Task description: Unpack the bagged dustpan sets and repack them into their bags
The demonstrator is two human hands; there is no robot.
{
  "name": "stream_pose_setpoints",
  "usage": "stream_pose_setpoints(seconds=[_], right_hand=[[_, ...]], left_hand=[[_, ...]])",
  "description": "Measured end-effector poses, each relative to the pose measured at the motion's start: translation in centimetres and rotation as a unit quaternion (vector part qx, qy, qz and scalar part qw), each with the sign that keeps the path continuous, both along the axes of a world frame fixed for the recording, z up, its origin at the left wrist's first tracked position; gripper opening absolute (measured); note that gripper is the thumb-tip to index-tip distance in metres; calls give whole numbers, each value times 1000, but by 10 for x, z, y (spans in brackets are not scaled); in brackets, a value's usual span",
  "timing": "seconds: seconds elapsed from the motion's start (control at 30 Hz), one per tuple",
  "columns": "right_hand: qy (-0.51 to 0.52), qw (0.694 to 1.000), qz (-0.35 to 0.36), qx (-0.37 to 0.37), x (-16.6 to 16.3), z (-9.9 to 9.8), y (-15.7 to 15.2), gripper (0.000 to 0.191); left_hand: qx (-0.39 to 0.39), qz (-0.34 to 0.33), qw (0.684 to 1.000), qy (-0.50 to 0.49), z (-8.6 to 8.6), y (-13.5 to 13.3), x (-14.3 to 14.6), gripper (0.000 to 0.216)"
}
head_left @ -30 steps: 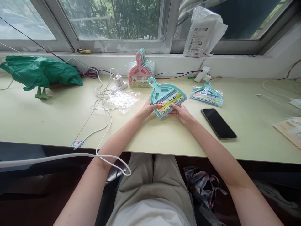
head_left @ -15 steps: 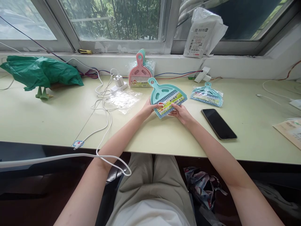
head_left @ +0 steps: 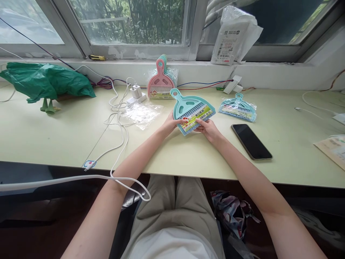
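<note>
Between both hands I hold a turquoise dustpan and brush set (head_left: 188, 104), tilted above the desk, its handle loop pointing to the upper left. A printed yellow-green label lies across its bristles. My left hand (head_left: 172, 124) grips the lower left edge, thumb on the label. On the lower right, my right hand (head_left: 207, 129) pinches the set with its thumb on the label and fingers underneath. Behind it stands a row of packed sets with a pink dustpan (head_left: 161, 81) in front. Another turquoise set (head_left: 237, 108) in clear wrap lies to the right.
A phone (head_left: 251, 141) lies right of my hands. Left are a crumpled clear wrapper (head_left: 141, 116), a charger (head_left: 136, 91) and a loose white cable (head_left: 126, 144) that crosses my left forearm. A green plastic bag (head_left: 48, 81) sits at far left; a white package (head_left: 226, 39) leans on the window.
Almost nothing differs. The view has shifted very slightly, and both hands keep the same hold on the dustpan and brush set.
</note>
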State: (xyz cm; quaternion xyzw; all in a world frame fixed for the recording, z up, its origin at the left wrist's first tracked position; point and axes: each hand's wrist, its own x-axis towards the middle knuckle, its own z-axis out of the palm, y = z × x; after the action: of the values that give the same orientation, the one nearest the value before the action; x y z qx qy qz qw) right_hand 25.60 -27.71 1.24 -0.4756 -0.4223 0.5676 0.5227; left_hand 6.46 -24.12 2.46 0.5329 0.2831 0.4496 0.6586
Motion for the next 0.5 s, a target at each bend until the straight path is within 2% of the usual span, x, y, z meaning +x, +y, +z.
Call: stream_pose_setpoints(seconds=[0.17, 0.37, 0.5], right_hand=[[6, 1000, -1, 5, -1, 0, 0, 30], [7, 1000, 2, 9, 0, 0, 0, 30], [15, 1000, 0, 15, -1, 1, -1, 27]], left_hand=[[4, -5, 1000, 5, 0, 0, 0, 60], [4, -10, 1000, -3, 0, 1, -1, 64], [11, -14, 1000, -1, -1, 1, -2, 59]])
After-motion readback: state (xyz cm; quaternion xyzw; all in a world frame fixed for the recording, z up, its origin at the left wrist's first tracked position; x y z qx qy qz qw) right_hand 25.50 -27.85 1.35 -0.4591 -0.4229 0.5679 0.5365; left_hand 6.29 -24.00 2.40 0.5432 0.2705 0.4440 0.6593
